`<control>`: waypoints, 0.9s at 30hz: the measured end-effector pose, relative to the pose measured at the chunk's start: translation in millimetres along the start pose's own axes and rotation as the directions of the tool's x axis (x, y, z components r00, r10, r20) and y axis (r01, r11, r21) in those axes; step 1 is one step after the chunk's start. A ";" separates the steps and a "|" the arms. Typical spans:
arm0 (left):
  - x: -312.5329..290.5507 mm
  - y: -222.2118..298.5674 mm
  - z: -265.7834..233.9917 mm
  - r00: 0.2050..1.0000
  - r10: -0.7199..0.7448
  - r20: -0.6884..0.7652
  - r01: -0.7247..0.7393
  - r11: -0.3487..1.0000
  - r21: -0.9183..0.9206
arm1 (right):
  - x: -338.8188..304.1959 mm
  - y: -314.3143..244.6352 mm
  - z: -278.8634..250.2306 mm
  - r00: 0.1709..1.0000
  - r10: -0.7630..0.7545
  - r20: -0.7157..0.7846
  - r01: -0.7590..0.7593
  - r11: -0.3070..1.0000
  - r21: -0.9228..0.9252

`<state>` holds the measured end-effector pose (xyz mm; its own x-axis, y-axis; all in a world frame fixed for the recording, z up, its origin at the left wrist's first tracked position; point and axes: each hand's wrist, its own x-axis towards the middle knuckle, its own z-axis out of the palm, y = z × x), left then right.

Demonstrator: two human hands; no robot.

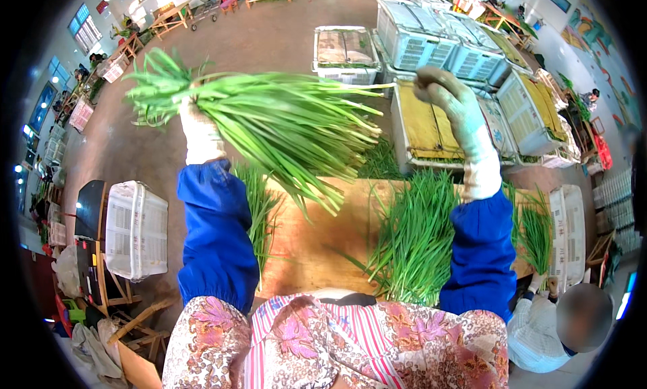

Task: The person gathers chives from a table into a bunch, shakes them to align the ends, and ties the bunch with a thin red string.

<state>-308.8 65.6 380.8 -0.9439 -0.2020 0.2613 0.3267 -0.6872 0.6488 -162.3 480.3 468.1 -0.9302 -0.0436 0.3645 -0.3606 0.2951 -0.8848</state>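
Note:
A thick bunch of garlic chives (283,113) is raised above the wooden table (317,247), its pale cut ends fanned to the right. My left hand (195,116), in a white glove, is closed round the bunch near its leafy end. Level with the bunch on the right is my right hand (455,103), gloved, with soiled fingertips curled together in a pinch. One long stalk juts from the bunch toward those fingertips; whether they grip it is unclear. Below my right forearm lies a loose heap of chives (418,234), and a smaller pile (256,207) lies by my left sleeve.
Stacked white crates (418,42) with lids stand beyond the table. One crate (137,231) is to the left, another (567,234) at the table's right end. A co-worker (539,328) is at lower right, hands near more chives (536,231).

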 end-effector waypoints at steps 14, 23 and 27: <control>-44.5 27.8 -6.9 0.977 0.053 -0.204 -0.075 0.992 -0.104 | 46.4 2.0 87.1 0.869 -0.187 0.458 0.467 0.612 -0.638; -54.0 36.2 -26.2 0.949 0.011 -0.314 -0.066 0.984 -0.165 | 73.5 -20.9 108.4 0.802 -0.092 0.590 0.547 0.509 -0.665; -44.7 29.7 -55.6 0.954 0.073 -0.291 -0.124 0.979 -0.161 | 73.4 13.0 104.9 0.901 -0.381 0.208 0.421 0.652 -0.631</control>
<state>-259.7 15.4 348.7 -0.8906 -0.4460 0.0893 0.4294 -0.7599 0.4880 -242.4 380.8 452.8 -0.7150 -0.3506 0.6048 -0.5834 0.7759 -0.2400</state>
